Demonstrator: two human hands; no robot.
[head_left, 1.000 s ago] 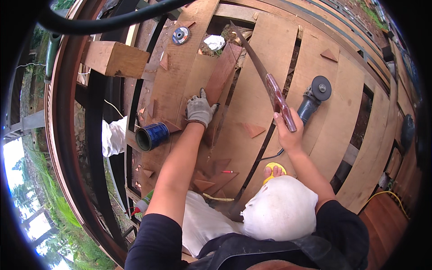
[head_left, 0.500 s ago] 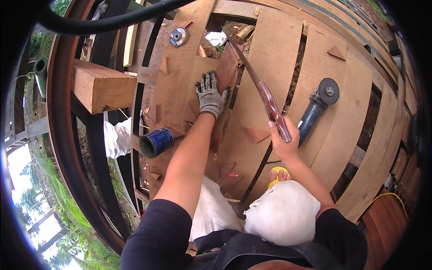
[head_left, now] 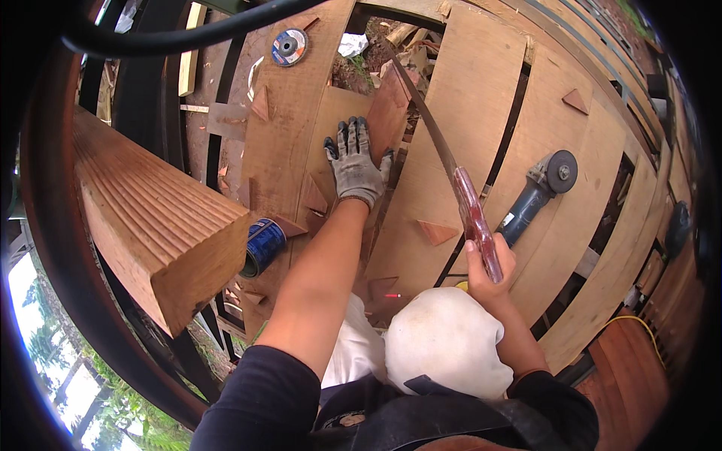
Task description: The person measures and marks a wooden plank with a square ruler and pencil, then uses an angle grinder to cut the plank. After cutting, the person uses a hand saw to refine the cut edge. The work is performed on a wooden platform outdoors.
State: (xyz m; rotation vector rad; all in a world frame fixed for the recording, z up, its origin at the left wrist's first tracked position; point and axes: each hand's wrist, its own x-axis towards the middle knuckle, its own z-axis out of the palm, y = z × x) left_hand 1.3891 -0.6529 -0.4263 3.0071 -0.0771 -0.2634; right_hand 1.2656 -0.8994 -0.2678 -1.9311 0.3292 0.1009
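Observation:
My left hand [head_left: 356,167], in a grey work glove with dark fingertips, lies flat with fingers spread. It presses on a reddish-brown wooden board [head_left: 389,113] above a gap between the planks. My right hand [head_left: 491,264] is bare and wrapped round the glossy red-brown handle of a handsaw [head_left: 474,214]. The saw's long, thin blade [head_left: 431,120] slants up and left, seen almost edge-on, its far end beside the board's right edge. Whether the teeth touch the wood I cannot tell. Triangular wood offcuts [head_left: 438,231] lie about the planks.
An angle grinder [head_left: 538,195] lies to the right. A flap disc [head_left: 289,46] is at the far left of the planks, and a blue can [head_left: 265,244] lies tipped near my left forearm. A thick grooved beam [head_left: 165,225] juts in at left. Gaps [head_left: 508,128] separate the planks.
My right hand has drawn the handsaw back toward me and slightly right. My left hand stays flat on the board. The view has shifted, so the beam at left looks larger.

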